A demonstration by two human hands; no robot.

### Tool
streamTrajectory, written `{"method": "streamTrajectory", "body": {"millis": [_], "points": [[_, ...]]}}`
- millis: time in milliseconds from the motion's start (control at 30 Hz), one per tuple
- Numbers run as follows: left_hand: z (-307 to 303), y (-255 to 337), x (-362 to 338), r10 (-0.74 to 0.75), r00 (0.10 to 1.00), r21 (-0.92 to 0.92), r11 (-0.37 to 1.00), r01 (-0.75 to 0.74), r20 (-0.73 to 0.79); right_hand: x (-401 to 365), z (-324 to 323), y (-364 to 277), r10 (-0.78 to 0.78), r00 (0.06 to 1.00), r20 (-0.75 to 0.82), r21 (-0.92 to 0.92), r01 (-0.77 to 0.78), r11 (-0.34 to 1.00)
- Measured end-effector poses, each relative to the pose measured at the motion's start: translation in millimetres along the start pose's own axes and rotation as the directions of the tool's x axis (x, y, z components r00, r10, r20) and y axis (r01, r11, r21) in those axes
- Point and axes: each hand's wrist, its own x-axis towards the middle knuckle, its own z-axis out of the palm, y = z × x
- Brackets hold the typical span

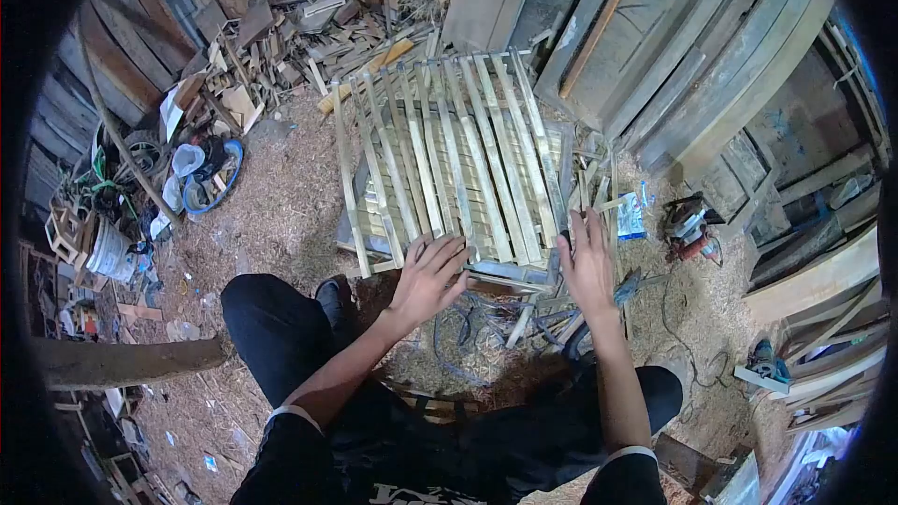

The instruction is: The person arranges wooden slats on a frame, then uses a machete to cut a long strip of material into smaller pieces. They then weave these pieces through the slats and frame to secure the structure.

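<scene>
In the head view, a row of narrow wooden slats runs away from the seated person, laid side by side with gaps between them over a layer of closely set strips, low in front of the knees. The left hand is open, palm down, its fingers spread over the near ends of the slats, left of their middle; it is not closed around any of them. The right hand is at the near right corner, fingers stretched forward and a little bent, beside a small dark thing near the thumb; whether it grips anything I cannot tell. A blue and white packet lies on the shavings-covered floor just right of the slats, with a power tool farther right. Tangled cables lie between the legs. At the left are a blue-rimmed basin and a white bucket; scrap wood is heaped beyond, and long boards lean at the far right.
</scene>
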Motion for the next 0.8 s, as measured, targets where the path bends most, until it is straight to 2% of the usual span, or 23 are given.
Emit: {"method": "streamTrajectory", "body": {"millis": [67,300,367,567,800], "points": [[-6,1,-1,0.013,1.000,0.018,1.000,-0.012,-0.027,-3,-4,-10,0.074,0.995,0.062,0.060,-0.078,0.995],[6,1,3,0.014,0.999,0.034,0.999,-0.013,-0.036,-5,-8,-6,0.092,0.995,0.027,0.012,-0.092,0.996],[7,1,2,0.009,1.000,0.013,1.000,-0.008,-0.027,-8,-6,-5,0.124,0.980,0.154,0.068,-0.135,0.988],[4,0,2,0.011,1.000,0.021,1.000,-0.011,0.004,-7,-5,-1,0.052,0.995,0.084,0.162,-0.065,0.985],[4,0,1,0.030,1.000,0.050,0.998,-0.030,0.008,-3,-6,5,0.021,0.993,0.112,0.103,-0.032,0.994]]}}
